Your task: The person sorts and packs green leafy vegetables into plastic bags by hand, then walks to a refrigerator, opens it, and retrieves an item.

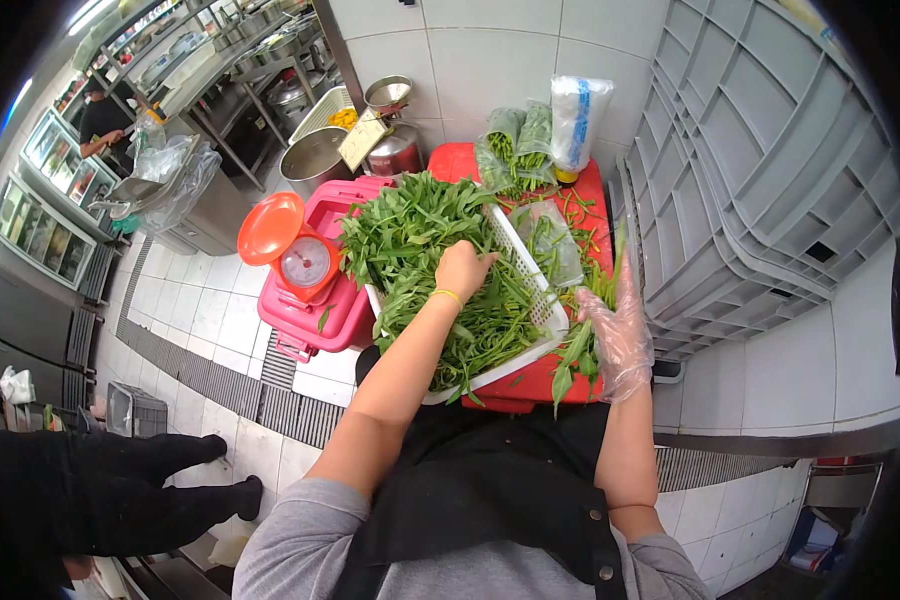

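A white slotted basket [518, 252] is heaped with long-stemmed leafy greens that look like water spinach [410, 225]. My bare left hand [463, 270], a yellow band at its wrist, is down on the heap with its fingers curled among the stems; the fingertips are partly hidden. To the right of the basket, my right hand [620, 335] wears a clear plastic glove. Between its thumb and fingers is a small bunch of greens [575, 355], leaves hanging down and stems pointing up. Loose stems and a clear plastic bag [560, 245] lie beside it on the red surface [592, 195].
Bagged greens [515, 145] and a plastic bag roll [580, 125] stand at the back. An orange scale [305, 262] sits on a pink lidded box [315, 318] at left. Grey crates [750, 180] rise at right. Another person's legs [120, 490] show at lower left; someone stands farther back.
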Motion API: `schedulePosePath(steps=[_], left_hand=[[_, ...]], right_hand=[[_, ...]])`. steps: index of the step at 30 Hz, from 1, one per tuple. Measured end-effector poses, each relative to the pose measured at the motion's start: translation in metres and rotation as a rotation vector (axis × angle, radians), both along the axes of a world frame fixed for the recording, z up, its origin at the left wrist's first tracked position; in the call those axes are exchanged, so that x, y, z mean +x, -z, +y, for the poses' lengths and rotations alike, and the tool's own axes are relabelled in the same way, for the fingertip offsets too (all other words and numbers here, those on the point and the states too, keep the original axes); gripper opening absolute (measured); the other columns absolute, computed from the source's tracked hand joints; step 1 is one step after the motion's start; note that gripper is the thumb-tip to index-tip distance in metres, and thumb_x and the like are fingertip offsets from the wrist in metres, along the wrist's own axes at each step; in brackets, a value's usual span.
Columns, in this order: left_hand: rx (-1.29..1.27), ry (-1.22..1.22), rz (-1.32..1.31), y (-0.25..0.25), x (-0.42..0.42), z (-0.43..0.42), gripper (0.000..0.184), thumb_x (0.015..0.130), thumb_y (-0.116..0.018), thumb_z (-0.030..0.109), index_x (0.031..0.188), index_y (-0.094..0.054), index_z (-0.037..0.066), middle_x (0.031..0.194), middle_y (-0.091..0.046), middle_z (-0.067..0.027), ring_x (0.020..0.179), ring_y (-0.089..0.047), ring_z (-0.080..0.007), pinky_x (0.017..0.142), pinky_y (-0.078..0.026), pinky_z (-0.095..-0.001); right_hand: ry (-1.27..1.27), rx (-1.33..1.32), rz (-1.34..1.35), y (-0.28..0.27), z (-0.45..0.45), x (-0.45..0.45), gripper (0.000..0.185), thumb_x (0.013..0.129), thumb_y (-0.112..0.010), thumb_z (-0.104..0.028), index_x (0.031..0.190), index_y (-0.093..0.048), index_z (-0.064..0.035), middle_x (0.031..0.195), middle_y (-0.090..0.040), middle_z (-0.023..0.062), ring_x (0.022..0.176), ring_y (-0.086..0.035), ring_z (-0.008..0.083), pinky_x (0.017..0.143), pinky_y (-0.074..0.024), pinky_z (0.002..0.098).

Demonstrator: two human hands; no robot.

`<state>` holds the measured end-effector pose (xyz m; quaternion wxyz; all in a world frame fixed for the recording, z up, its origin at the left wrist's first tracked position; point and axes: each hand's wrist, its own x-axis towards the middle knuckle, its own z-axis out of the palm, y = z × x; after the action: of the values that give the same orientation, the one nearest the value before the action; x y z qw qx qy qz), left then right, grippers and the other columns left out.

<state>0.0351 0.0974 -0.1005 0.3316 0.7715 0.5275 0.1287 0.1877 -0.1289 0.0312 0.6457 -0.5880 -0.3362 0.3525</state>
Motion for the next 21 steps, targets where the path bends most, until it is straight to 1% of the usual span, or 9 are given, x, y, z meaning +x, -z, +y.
schedulePosePath(steps=[2,5,8,10,13,16,17,20,21], left_hand=[[0.325,-0.117,0.041,0.019,0.006,-0.001,0.036,0.073,-0.086,0.033,0.068,-0.073,-0.001,0.069,-0.071,-0.0185,0.07,-0.072,-0.0319,0.071,-0.058,-0.0408],[0.045,-0.084,-0.189,-0.002,-0.002,-0.002,0.025,0.07,-0.081,0.024,0.078,-0.077,0.001,0.072,-0.072,-0.0187,0.07,-0.072,-0.0351,0.072,-0.058,-0.0426],[0.091,-0.146,-0.575,-0.022,-0.017,-0.021,0.017,0.074,-0.077,0.015,0.076,-0.074,-0.002,0.055,-0.058,-0.0024,0.053,-0.054,-0.0079,0.055,-0.045,-0.0267],[0.118,-0.1,-0.73,-0.052,-0.026,-0.048,0.011,0.078,-0.077,0.008,0.076,-0.071,-0.001,0.06,-0.049,0.0039,0.056,-0.043,-0.0026,0.053,-0.036,-0.0226],[0.141,-0.013,-0.758,-0.078,-0.04,-0.08,0.01,0.079,-0.079,0.007,0.078,-0.07,0.001,0.066,-0.049,0.0027,0.059,-0.044,-0.0047,0.053,-0.036,-0.0233],[0.311,0.13,-0.65,-0.093,-0.047,-0.102,0.01,0.076,-0.08,0.006,0.079,-0.071,0.004,0.069,-0.05,-0.001,0.058,-0.049,-0.0108,0.053,-0.04,-0.0262],[0.327,0.186,-0.617,-0.1,-0.049,-0.111,0.01,0.076,-0.081,0.006,0.079,-0.071,0.004,0.07,-0.051,-0.0022,0.058,-0.05,-0.0122,0.053,-0.042,-0.0272],[0.247,0.342,-0.584,-0.098,-0.057,-0.129,0.01,0.078,-0.082,0.007,0.083,-0.074,0.004,0.072,-0.054,-0.0041,0.061,-0.055,-0.0148,0.054,-0.044,-0.0284],[0.212,0.317,-0.596,-0.099,-0.061,-0.127,0.01,0.081,-0.081,0.009,0.088,-0.076,0.004,0.075,-0.06,-0.0066,0.064,-0.06,-0.0172,0.056,-0.047,-0.029]], right_hand=[[0.037,-0.01,-0.055,-0.003,-0.002,0.001,0.095,0.089,-0.071,0.001,0.164,-0.016,-0.0172,0.152,-0.042,0.0097,0.079,-0.051,0.0096,0.075,-0.0485,0.0267],[0.156,-0.136,-0.08,-0.006,-0.009,0.008,0.096,0.088,-0.074,-0.002,0.163,-0.018,-0.023,0.153,-0.042,0.0126,0.078,-0.05,0.0078,0.069,-0.048,0.025],[0.309,-0.127,-0.143,-0.002,-0.005,0.012,0.095,0.089,-0.074,-0.004,0.164,-0.018,-0.0229,0.111,-0.06,0.0065,0.072,-0.051,0.0081,0.067,-0.0476,0.0251],[0.25,-0.181,-0.066,-0.001,-0.004,0.016,0.101,0.089,-0.075,-0.005,0.164,-0.01,-0.0257,0.162,-0.031,0.019,0.074,-0.053,0.0099,0.069,-0.0518,0.0267],[0.109,0.005,-0.141,-0.003,0.009,-0.004,0.099,0.091,-0.071,-0.001,0.164,-0.01,-0.0276,0.162,-0.031,0.0163,0.076,-0.054,0.0091,0.069,-0.0511,0.025],[-0.124,0.043,0.065,0.005,0.024,-0.019,0.082,0.089,-0.073,-0.001,0.159,-0.032,-0.0169,0.134,-0.059,0.0059,0.074,-0.053,0.0082,0.068,-0.0493,0.0238],[-0.162,-0.071,0.019,0.005,0.027,-0.021,0.052,0.09,-0.075,-0.006,0.14,-0.057,-0.0086,0.105,-0.067,-0.0008,0.073,-0.054,0.0077,0.067,-0.0477,0.0243],[-0.152,-0.28,-0.203,0.011,0.029,-0.028,0.012,0.095,-0.072,-0.019,0.095,-0.075,-0.0073,0.084,-0.067,-0.0005,0.078,-0.06,0.011,0.073,-0.0476,0.0286],[-0.152,-0.281,-0.202,0.013,0.027,-0.027,0.012,0.095,-0.072,-0.019,0.095,-0.075,-0.0073,0.084,-0.067,-0.0005,0.078,-0.06,0.011,0.073,-0.0476,0.0286]])
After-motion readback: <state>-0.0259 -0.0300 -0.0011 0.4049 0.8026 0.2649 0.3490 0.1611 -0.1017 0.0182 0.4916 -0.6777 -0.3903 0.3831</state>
